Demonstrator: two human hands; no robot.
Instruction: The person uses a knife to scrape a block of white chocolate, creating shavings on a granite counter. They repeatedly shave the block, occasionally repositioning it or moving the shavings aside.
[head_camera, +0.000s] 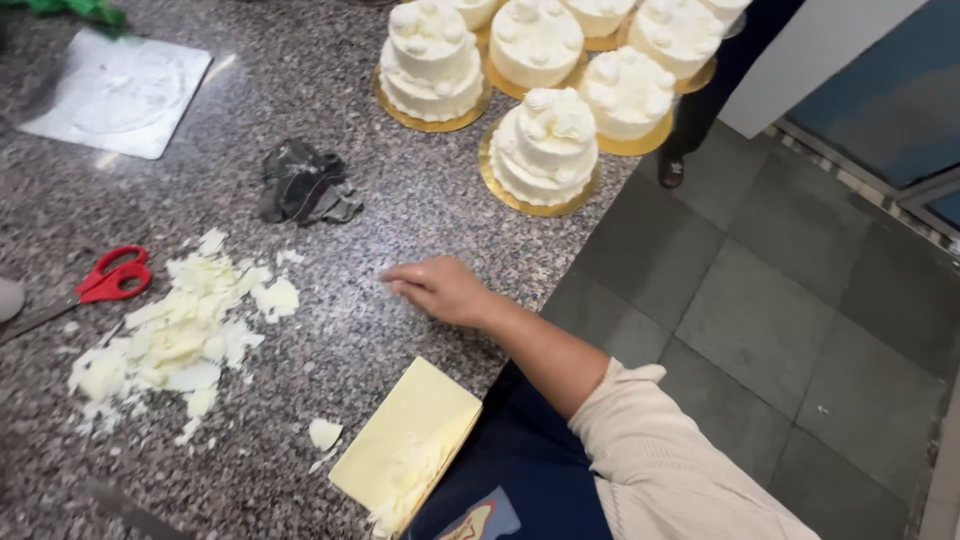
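— The speckled granite surface (420, 210) carried iced white cakes (543, 148) on gold boards at the far edge.
— And the right hand (440, 288)?
— Flat, fingers released, holding nothing, near the white chocolate shavings (185, 325). The left was out of view.
— Risks?
— A sweep might have scattered shavings, or knocked the yellow block (405, 440) overhanging the edge.

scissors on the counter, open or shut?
Cannot tell for sure: the red-handled scissors lie flat, handles close together, but the blades are barely visible.
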